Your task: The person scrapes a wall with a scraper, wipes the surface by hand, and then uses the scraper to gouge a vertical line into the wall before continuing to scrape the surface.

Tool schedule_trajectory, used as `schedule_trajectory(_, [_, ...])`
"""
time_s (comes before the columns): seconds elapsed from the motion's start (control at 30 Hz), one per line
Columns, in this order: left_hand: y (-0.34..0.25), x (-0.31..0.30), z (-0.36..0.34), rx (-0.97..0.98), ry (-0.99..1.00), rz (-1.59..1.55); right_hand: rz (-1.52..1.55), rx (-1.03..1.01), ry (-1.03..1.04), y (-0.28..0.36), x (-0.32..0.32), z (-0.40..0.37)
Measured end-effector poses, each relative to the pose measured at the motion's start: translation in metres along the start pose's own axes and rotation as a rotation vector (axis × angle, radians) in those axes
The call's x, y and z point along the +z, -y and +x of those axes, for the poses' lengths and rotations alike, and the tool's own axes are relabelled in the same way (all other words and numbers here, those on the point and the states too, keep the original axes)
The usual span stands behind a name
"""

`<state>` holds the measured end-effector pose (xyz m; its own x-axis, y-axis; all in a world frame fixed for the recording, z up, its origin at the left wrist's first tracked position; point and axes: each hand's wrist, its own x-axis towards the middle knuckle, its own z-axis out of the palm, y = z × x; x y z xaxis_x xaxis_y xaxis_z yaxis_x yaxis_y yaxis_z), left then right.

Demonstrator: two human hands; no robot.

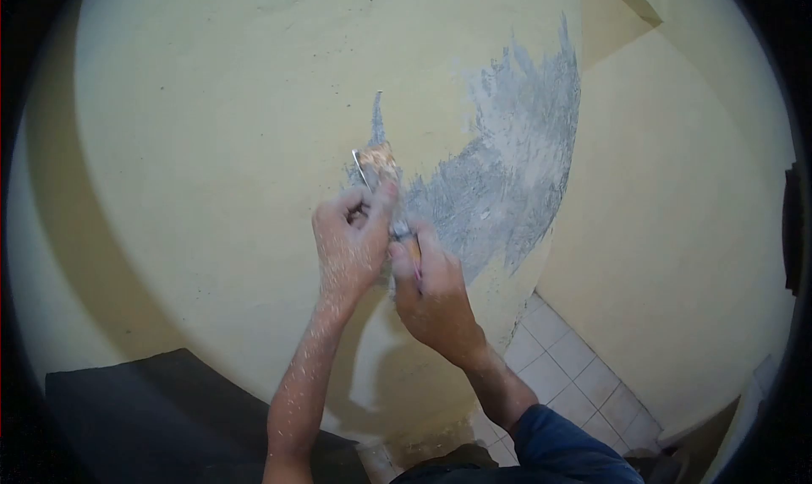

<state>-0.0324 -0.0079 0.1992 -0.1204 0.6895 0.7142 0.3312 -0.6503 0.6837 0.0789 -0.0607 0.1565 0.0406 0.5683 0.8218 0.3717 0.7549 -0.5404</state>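
Note:
A paint scraper (378,160) is pressed against or held very near the pale yellow wall (228,146), with its blade end up and yellowish flakes on it. My right hand (436,302) is closed around its orange handle, below the blade. My left hand (348,243) is closed at the lower part of the blade, its thumb lying along it and its fingers curled. Dust and small flakes cover my left hand and forearm. A scraped grey patch (499,180) spreads to the right of the hands, and a thin grey streak (377,116) runs up above the blade.
A dark flat-topped object (169,416) stands at the lower left, close to the wall. White floor tiles (558,357) show at the lower right. Another yellow wall (668,230) meets the scraped one at a corner. A dark object (792,230) is at the far right edge.

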Motion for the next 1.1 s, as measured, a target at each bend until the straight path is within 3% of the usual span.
schedule_trajectory(0.13, [-0.010,-0.001,0.029,-0.001,-0.070,-0.057,-0.073,-0.161,-0.121,0.009,0.005,0.018])
schedule_trajectory(0.23, [-0.017,0.013,0.038,0.004,-0.073,-0.086,-0.175,-0.076,0.027,0.009,-0.004,0.029])
schedule_trajectory(0.43, [-0.012,0.023,0.042,-0.038,-0.144,-0.045,-0.254,-0.041,0.107,0.006,-0.013,0.039])
schedule_trajectory(0.63, [-0.021,0.033,0.049,-0.007,-0.220,-0.140,-0.319,-0.166,0.090,-0.003,-0.018,0.054])
schedule_trajectory(0.93, [-0.019,0.047,0.042,-0.004,-0.313,-0.119,-0.243,-0.102,0.189,-0.007,-0.032,0.057])
schedule_trajectory(1.03, [-0.031,0.043,0.053,0.005,-0.284,-0.142,-0.303,-0.252,0.124,-0.006,-0.039,0.070])
schedule_trajectory(1.1, [-0.034,0.046,0.046,-0.048,-0.306,-0.169,-0.298,-0.215,0.166,-0.005,-0.042,0.063])
